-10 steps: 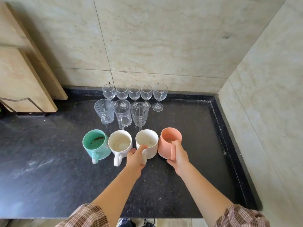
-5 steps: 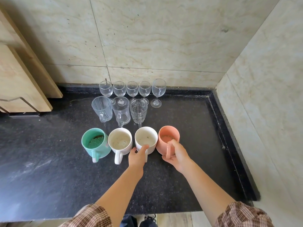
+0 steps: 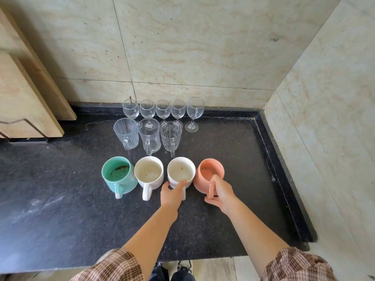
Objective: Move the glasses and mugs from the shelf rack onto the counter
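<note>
- So we've got both hands on the front row: our left hand (image 3: 171, 192) is wrapped round the near side of the second white mug (image 3: 181, 173), thumb on one side and fingers on the rim, covering most of its handle.
- Our right hand (image 3: 221, 192) is curled round the handle of the pink mug (image 3: 211, 175), thumb underneath, fingers reaching up to the rim.
- Both mugs sit on the black desk (image 3: 60, 209), in line with the green mug (image 3: 118, 175) and the first white mug (image 3: 149, 173). Behind them are three glass mugs (image 3: 149, 134), then five wine glasses (image 3: 163, 109) by the wall. The shelf rack isn't in view.
- Looks to us like nearly everything is down and this is just the final squaring-up of the row.
- To do it well: nudge both mugs gently, keep them flat on the desk, don't knock the neighbours.
- Let go straight back toward us, so a finger doesn't catch a handle and spin the mug.
- The glass mugs stand close behind, so no shoving forward.
</note>
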